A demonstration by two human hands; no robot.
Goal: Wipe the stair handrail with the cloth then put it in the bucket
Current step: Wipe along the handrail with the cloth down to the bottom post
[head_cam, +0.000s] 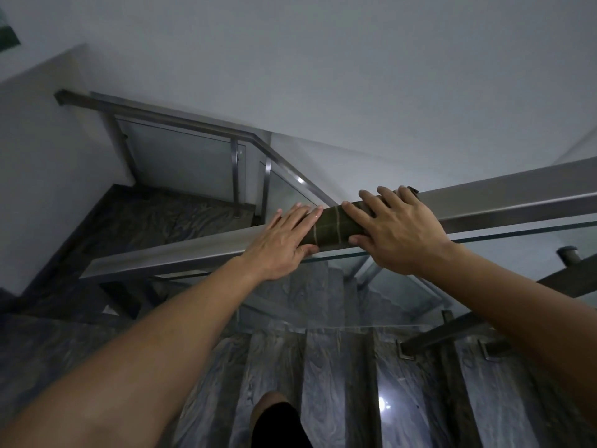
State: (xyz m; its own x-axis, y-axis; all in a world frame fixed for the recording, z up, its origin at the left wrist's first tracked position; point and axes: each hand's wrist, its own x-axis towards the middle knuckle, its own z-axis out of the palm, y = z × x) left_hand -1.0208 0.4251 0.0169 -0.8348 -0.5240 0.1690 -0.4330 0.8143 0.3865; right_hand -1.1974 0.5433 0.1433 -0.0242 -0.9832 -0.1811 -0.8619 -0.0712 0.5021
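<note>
A flat steel handrail (181,253) crosses the view from lower left to upper right, above a glass panel. A dark green cloth with pale stripes (332,229) is draped over the rail at the middle. My left hand (284,240) lies flat on the cloth's left end, thumb tucked under the rail's near edge. My right hand (397,231) presses on the cloth's right end with fingers spread over the rail top. No bucket is in view.
Grey marble stairs (339,383) descend below the glass panel (517,253). A second steel handrail (181,121) runs along the landing at the back left. Plain white walls surround the stairwell. My knee (274,415) shows at the bottom.
</note>
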